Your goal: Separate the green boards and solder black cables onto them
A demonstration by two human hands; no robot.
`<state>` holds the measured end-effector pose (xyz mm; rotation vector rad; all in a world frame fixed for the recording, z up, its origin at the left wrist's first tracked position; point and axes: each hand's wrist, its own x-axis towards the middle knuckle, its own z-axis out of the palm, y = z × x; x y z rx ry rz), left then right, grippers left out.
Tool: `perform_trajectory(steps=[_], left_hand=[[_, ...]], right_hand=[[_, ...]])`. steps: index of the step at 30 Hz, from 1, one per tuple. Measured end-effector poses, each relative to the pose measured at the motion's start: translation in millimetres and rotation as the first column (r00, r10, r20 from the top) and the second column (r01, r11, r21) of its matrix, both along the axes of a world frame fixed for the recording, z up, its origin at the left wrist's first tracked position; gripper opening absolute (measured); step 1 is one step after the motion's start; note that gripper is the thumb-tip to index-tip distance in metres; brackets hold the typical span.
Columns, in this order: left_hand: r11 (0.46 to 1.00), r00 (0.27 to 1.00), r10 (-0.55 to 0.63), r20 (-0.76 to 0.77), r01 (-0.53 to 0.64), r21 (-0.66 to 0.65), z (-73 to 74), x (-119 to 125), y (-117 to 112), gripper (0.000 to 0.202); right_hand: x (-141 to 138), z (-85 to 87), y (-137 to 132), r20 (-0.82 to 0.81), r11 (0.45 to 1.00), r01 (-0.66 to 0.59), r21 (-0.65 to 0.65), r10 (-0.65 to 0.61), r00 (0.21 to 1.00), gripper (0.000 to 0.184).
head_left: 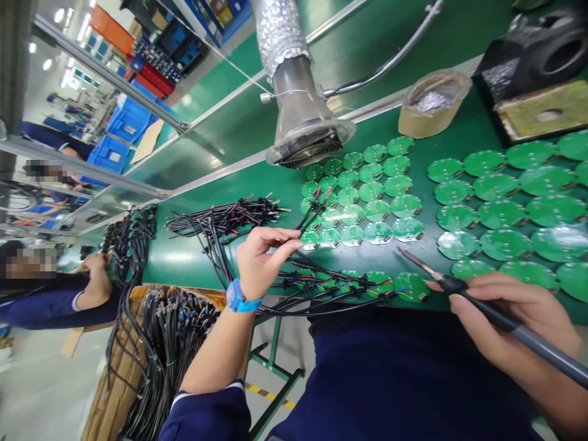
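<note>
My left hand [261,257], with a blue wristband, pinches a black wire lead [309,217] whose red and black ends point up over a group of small round green circuit boards [362,196]. My right hand [514,318] grips a soldering iron [459,286] like a pen, its tip hovering just left of larger round green boards [500,214] and above wired boards [395,285] at the table's near edge.
A fume extractor duct [303,122] hangs over the green table [202,257]. A loose pile of black wire leads [225,220] lies at left. A tape roll [432,104] and iron stand [537,73] sit at back. Another person's hand [94,278] works at far left beside wire bundles [160,343].
</note>
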<state>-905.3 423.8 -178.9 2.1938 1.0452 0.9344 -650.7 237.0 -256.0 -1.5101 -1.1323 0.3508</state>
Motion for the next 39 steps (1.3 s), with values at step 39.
perform_trajectory(steps=[39], left_hand=[[0.956, 0.873, -0.29, -0.392, 0.278, -0.088, -54.0, 114, -96, 0.012]], right_hand=[[35, -8.4, -22, -0.228, 0.966, -0.167, 0.197, 0.211, 0.951, 0.026]])
